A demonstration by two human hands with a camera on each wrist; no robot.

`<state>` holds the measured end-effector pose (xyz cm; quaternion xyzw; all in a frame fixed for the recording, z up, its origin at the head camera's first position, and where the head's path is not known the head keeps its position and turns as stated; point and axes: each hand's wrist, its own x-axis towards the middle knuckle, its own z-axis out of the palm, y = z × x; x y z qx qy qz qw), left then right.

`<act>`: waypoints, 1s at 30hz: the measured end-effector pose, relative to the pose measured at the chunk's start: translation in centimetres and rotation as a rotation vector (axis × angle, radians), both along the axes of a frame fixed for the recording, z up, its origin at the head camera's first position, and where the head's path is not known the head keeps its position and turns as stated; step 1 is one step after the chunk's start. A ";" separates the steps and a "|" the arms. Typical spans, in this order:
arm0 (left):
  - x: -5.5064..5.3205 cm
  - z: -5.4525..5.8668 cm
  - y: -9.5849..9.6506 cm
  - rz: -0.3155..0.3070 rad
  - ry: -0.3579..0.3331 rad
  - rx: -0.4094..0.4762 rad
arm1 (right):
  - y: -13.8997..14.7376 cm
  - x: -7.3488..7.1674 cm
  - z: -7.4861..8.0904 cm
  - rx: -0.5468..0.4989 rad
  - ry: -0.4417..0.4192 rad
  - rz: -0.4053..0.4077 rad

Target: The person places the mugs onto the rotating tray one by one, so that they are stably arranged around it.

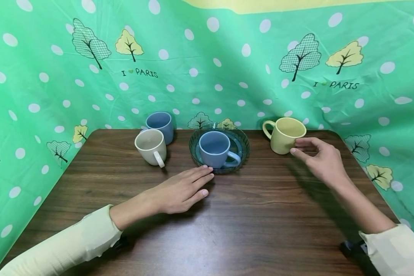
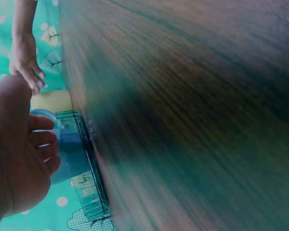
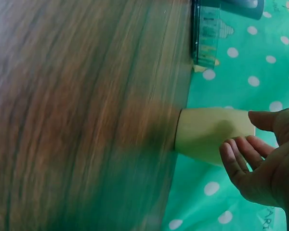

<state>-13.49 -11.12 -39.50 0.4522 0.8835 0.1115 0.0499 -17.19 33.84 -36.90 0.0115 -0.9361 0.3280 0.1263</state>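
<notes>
Right hand (image 1: 322, 163) comes in from the side in the head view, thumb and fingers apart, fingertips at the near flank of a yellow mug (image 1: 285, 138); whether they touch, I cannot tell. That mug stands upright, its handle on the side away from this hand, so its body stands between the hand and the handle. Left hand (image 1: 179, 191) reaches forward over the dark wooden table (image 1: 255, 226), fingers straight and close together, thumb apart, fingertips at the near rim of a ribbed glass dish (image 1: 193, 154); contact there is unclear. Just ahead of those fingertips a blue mug (image 1: 212, 150) stands upright inside the dish. Ahead and to the left of that hand stands a white mug (image 1: 147, 149), partly hiding a second blue mug (image 1: 166, 132) behind it. Beyond both hands hangs green dotted cloth (image 1: 224, 73).

From the left wrist, the left hand's fingers cover part of the mug in the dish; past them, the right hand is beside the yellow mug.

From the right wrist, thumb and slightly bent fingers stand apart around the yellow mug's upper part, overlapping it. Farther off from this hand are the dish and part of its mug.
</notes>
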 end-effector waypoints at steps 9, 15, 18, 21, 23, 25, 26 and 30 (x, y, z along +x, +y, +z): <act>0.0 -0.2 0.0 0.003 -0.039 -0.015 | 1.6 -0.8 -0.3 -0.002 -0.012 -0.046; -0.1 -0.4 0.0 0.002 -0.046 -0.019 | 1.9 -1.2 -0.4 -0.058 -0.043 -0.063; -0.1 -0.4 0.0 0.003 -0.048 -0.021 | 1.8 -1.4 -0.5 -0.067 -0.097 -0.076; -0.1 -0.5 0.0 0.002 -0.051 -0.022 | 1.6 -1.8 -0.6 -0.073 -0.146 -0.083; -0.1 -0.5 0.0 0.002 -0.052 -0.022 | 1.5 -2.0 -0.7 -0.078 -0.165 -0.085; -0.1 -0.6 0.0 0.001 -0.050 -0.024 | 1.2 -2.3 -0.7 -0.086 -0.176 -0.087; -0.2 -0.5 0.0 0.000 -0.049 -0.024 | 1.0 -2.4 -0.7 -0.091 -0.178 -0.087; -0.2 -0.5 0.2 -0.006 -0.044 -0.020 | 0.3 -3.0 -0.9 -0.114 -0.179 -0.095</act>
